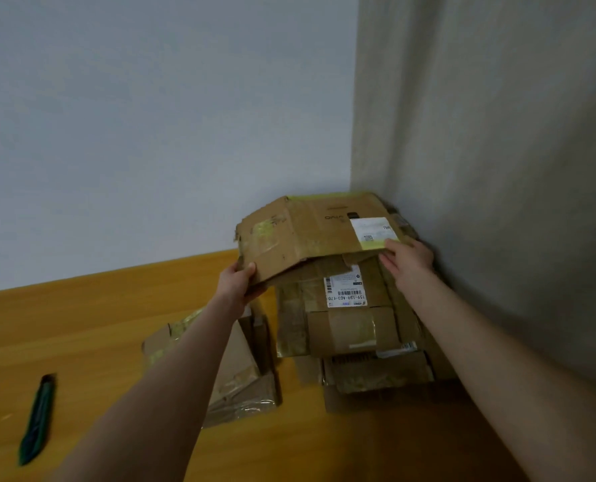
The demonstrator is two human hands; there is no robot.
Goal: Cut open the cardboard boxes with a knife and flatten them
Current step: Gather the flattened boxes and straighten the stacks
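Both hands grasp the flattened box (307, 234). The left hand (235, 280) pinches its near left corner, thumb on top. The right hand (409, 260) pinches its near right edge, thumb over the white label (374, 231). The sheet is held just above the stack (352, 328) of flattened cartons, with its far edge toward the room corner behind the stack and its near edge raised clear of the stack's top.

Judged step: deposit the sheet on the stack.
1. Hold both grips level so the panel does not fold at its creases.
2. Align the far edge with the stack's far edge first.
3. Lower the near edge last.
4. Withdraw the underside fingers before letting go, then press down any loose flaps.

Appearance: brown corrugated card, worn, with torn corners, yellowish tape strips and faint print. It bows slightly along a crease left of centre.

Just left of the stack sits an opened box (241, 370), not fully flat. Further left of the stack, well apart, the green knife (36, 420) lies on the wooden floor (98, 314).
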